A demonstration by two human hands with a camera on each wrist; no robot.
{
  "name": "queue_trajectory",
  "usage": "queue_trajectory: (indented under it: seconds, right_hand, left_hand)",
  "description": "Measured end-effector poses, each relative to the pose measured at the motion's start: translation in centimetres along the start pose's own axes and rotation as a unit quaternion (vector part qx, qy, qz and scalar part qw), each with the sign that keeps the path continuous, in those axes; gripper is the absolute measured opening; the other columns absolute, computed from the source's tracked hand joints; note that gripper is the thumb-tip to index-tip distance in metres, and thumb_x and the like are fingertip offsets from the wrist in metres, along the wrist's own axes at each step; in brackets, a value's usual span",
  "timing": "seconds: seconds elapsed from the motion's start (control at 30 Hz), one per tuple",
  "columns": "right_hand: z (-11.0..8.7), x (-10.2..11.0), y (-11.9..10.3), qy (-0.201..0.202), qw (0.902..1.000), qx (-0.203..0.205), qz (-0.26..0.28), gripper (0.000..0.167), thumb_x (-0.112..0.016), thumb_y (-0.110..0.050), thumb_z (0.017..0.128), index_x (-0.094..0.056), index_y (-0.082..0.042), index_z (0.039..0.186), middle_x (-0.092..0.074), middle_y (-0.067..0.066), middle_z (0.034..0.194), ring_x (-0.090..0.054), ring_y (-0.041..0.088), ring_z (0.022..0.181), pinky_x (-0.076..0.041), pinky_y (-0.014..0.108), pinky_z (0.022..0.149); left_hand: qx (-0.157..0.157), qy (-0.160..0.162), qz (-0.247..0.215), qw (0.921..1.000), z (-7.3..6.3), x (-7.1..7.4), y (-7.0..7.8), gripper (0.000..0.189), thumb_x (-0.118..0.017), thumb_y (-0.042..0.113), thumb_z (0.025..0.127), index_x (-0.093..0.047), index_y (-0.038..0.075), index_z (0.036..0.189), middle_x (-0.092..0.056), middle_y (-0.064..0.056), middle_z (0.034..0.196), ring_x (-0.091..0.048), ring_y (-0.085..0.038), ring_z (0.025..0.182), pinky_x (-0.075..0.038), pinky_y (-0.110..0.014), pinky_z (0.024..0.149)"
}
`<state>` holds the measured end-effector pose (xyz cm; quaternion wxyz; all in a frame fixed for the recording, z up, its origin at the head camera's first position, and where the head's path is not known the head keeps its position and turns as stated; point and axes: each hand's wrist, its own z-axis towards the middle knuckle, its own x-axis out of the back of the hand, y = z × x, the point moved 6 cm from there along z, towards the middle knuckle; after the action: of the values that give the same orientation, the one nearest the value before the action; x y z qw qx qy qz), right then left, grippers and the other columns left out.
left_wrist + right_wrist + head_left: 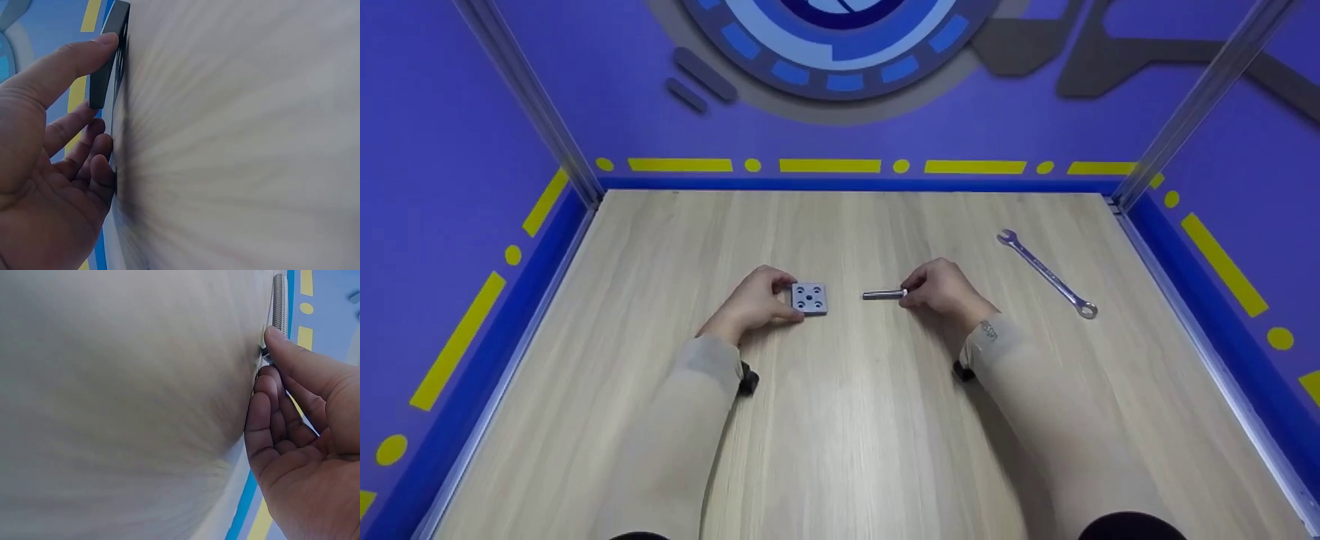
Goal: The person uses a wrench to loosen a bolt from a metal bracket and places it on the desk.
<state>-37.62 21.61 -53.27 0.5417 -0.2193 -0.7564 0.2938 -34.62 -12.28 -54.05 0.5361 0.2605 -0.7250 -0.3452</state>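
My left hand point(754, 304) pinches a small square grey metal block point(809, 298) by its left side, thumb on the near edge. Several round holes show in the block's upper face. Seen in the left wrist view, the block point(109, 56) is slightly tilted close over the table, thumb against its edge. Across a gap to the right, my right hand point(945, 289) holds a silver bolt point(883, 295) at its head end, the shank pointing left at the block. Threads show along the bolt point(279, 306) in the right wrist view; the fingertips partly hide its head.
A combination wrench point(1046, 272) lies diagonally on the wooden table point(840, 420), beyond and to the right of my right hand. Blue-purple panels point(840, 139) with yellow markings wall in the back and both sides. Metal posts point(1192, 105) stand at the back corners.
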Motion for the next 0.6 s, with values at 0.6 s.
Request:
queue_trajectory:
  seconds: [0.6]
  right_hand:
    - [-0.7,0.9,0.6,-0.007,0.9991,0.024,-0.034,0.038,-0.088,-0.013,0.097,-0.08,-0.004,0.132,-0.075,0.01,0.112,-0.064,0.021,0.095,-0.055,0.03,0.078]
  left_hand:
    - [0.005,-0.006,0.075,0.9972,-0.7,0.9,0.0,0.09,-0.099,0.033,0.088,-0.056,0.015,0.165,-0.045,-0.012,0.173,-0.035,-0.037,0.164,-0.034,-0.058,0.141]
